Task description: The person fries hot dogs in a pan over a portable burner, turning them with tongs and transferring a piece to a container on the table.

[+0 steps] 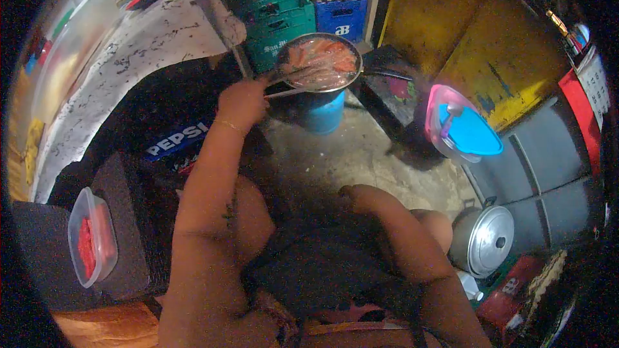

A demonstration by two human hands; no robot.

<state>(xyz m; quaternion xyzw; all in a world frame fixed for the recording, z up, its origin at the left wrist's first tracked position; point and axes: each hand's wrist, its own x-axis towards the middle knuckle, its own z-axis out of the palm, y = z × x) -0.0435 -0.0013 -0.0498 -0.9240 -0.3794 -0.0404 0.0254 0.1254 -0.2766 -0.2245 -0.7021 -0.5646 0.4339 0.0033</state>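
My left hand (244,104) is closed around a pair of tongs (278,94), whose arms reach to the pan. In the round pan (360,72), reddish-orange pieces of food (329,55) lie in bubbling oil; their exact kind is unclear. The pan sits above a blue, rounded stove base or tank (324,115). My right hand (360,197) rests low by my right knee, away from the pan. Its fingers are dark and blurred, so their position does not show.
Green (277,19) and blue crates (342,18) stand behind the pan. To the right are a pink container (433,116) with a blue lid (474,132) and a lidded metal pot (490,238). A plastic tub (106,245) of red food sits left, near a Pepsi crate (177,140).
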